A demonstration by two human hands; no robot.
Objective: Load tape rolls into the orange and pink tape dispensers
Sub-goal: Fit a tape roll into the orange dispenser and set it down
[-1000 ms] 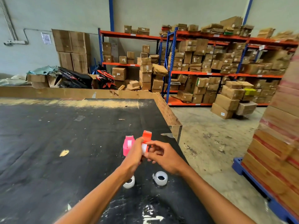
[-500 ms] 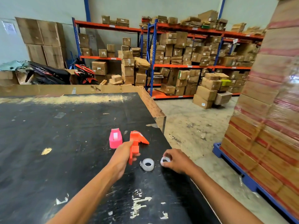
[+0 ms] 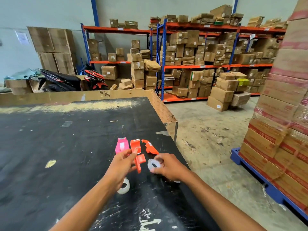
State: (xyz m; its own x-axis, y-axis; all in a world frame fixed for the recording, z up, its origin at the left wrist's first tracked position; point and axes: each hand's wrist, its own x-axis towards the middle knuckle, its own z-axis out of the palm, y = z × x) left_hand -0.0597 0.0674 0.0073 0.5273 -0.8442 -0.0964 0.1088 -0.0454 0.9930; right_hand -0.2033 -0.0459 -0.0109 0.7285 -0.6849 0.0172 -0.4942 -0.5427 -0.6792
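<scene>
While left hand (image 3: pixel 120 165) pinches orange dispenser (image 3: pixel 137 151), right hand (image 3: pixel 168 166) lifts roll (image 3: pixel 154 164).

— What is the work surface? 
— A black scuffed tabletop (image 3: pixel 50 147) edged with a brown cardboard rim (image 3: pixel 164 109). 
— And behind it? 
— Blue-and-orange steel shelving (image 3: pixel 162 64) packed with brown cardboard cartons (image 3: pixel 190 47), more stacked on the grey concrete floor (image 3: pixel 208 139). A black-and-red motorbike (image 3: pixel 66 80) stands at the far wall. 
— On the right? 
— A shrink-wrapped carton stack (image 3: pixel 281 114) on a blue plastic pallet (image 3: pixel 250 165).
</scene>
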